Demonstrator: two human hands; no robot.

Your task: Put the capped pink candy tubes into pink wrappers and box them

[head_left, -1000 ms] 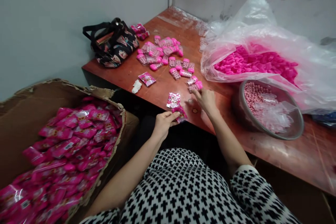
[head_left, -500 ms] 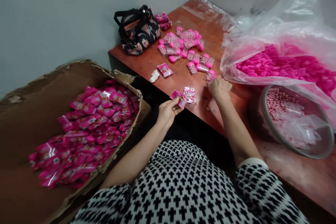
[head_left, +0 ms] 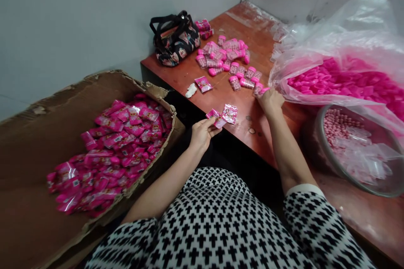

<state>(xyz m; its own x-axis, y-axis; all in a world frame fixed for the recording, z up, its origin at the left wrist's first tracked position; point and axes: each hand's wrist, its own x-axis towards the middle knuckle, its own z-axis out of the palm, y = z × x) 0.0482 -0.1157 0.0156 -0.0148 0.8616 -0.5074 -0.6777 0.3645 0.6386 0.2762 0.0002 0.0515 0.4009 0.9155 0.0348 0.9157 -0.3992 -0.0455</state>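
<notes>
My left hand (head_left: 202,135) is closed in a pinch on a small pink printed packet (head_left: 212,113) at the table's front edge. A second packet (head_left: 229,114) lies flat on the table just right of it. My right hand (head_left: 272,104) is closed at a small bottle with a pink cap (head_left: 264,90); the fingers hide most of it. Close by stands another clear bottle of pink beads (head_left: 258,88), with several more bottles (head_left: 235,83) behind. One loose packet (head_left: 203,84) rests beside a crumpled white scrap (head_left: 191,90).
On the left, a torn cardboard box (head_left: 41,143) holds many filled pink packets (head_left: 110,151). A flowered handbag (head_left: 176,44) sits at the table's back left. To the right are a plastic bag of pink caps (head_left: 344,77) and a grey tub (head_left: 318,151) with beads and clear pieces.
The view has shifted slightly, so the table and box appear farther right. My left hand keeps its pinch on the packet. My right hand stays by the front bottles, fingers still closed.
</notes>
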